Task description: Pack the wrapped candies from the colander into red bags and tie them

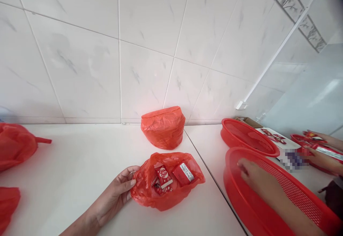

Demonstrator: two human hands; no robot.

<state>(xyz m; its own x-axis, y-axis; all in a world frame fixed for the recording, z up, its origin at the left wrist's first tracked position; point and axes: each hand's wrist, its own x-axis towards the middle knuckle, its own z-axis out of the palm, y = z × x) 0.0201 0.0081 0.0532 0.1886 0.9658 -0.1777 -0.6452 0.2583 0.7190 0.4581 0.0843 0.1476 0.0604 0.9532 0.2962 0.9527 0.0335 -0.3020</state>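
My left hand (122,186) pinches the left edge of a red plastic bag (174,202), thumb on the outside. The bag stands with its mouth spread on the white table. Inside lie a red packet with white print (163,175), a red box with a white label (183,173) and smaller red patterned pieces, partly covered. My right hand (249,173) is over the near red perforated basket (233,196), at its far left end. Its fingers are blurred and turned downward, so what they hold, if anything, cannot be made out.
Behind the bag, a folded-over red bag (163,129) stands near the tiled wall. More red bags (16,146) lie at the left. A second red basket (249,137) sits behind the near one. At right, another person's hands (323,159) work over a red basket with packets.
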